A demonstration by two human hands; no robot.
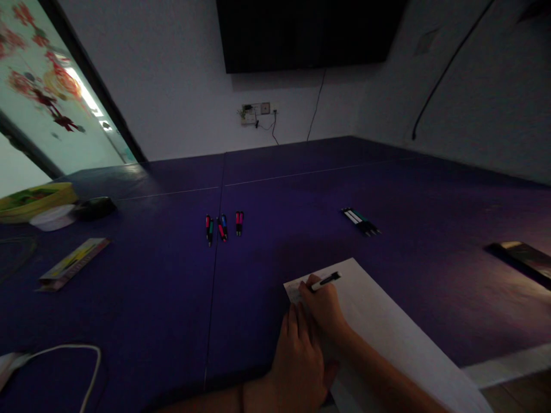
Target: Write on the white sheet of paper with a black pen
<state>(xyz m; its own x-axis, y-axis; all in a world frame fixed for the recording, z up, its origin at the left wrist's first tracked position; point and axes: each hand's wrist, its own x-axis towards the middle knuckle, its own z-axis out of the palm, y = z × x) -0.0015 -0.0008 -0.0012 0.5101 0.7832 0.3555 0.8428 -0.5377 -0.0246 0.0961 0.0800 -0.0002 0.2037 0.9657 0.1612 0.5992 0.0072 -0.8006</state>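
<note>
White pen point(326, 280) perhaps against paper point(370, 307)

White pen point(321, 283), black end, held tilted over paper's far left corner. Paper point(379, 321): white sheet, flat, askew, faint writing at that corner.

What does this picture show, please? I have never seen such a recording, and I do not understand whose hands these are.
There is no machine here: these are a person's own bare hands, seen from a camera worn on that person's head, looking forward and down. The right hand holds a white-and-black pen over a sheet of paper, near its far left corner. The left hand lies at the paper's left edge. On the purple table are also colored pens, white and green pens and a long box.
</note>
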